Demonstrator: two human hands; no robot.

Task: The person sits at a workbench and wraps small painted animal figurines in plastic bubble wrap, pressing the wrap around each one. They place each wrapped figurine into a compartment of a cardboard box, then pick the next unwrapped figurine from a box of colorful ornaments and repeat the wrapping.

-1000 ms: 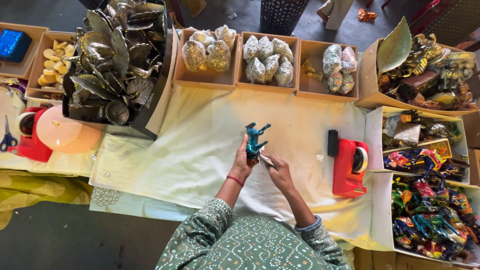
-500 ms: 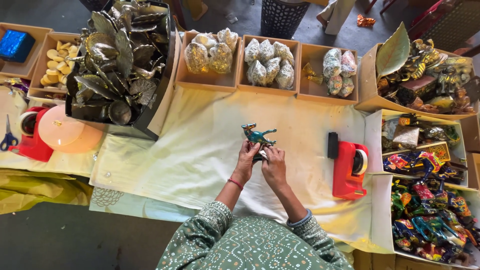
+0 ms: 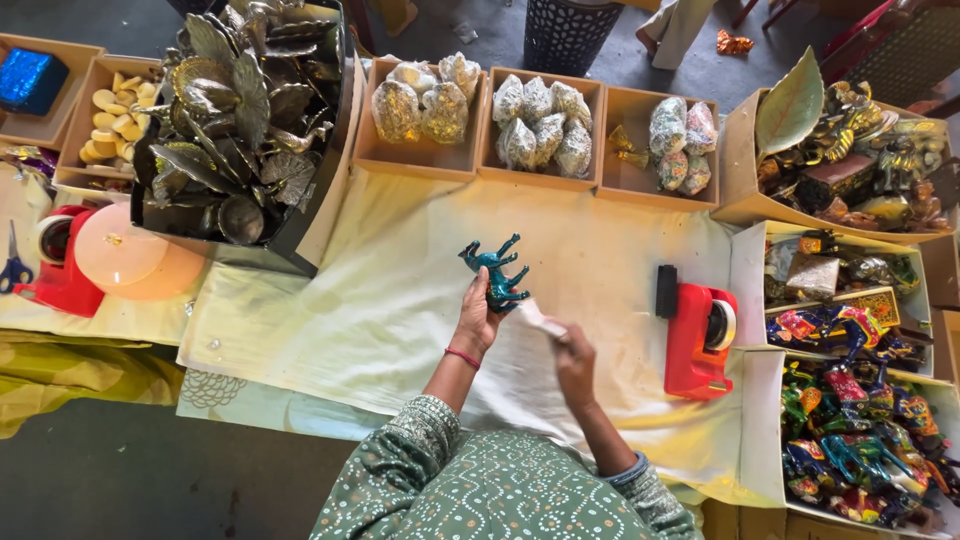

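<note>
We raise our left hand (image 3: 478,318), grip clamped on the teal horse figurine (image 3: 496,274); beside it, our right hand (image 3: 574,362) pinches a pale strip (image 3: 540,320).

- A craft packing workshop: a worktop (image 3: 400,290) draped in pale yellow cloth sits under the hands.
- Beyond the hands, a row of open cardboard boxes (image 3: 545,125) holds foil-wrapped bundles, sorted by batch.
- To their far left, a black crate (image 3: 300,225) is heaped with metal leaf and bird ornaments.
- To their right, a red tape dispenser (image 3: 695,340) stands ready, with boxes of painted figurines (image 3: 850,450) past it.
- Far left, a second dispenser (image 3: 55,280) and scissors (image 3: 12,262).
</note>
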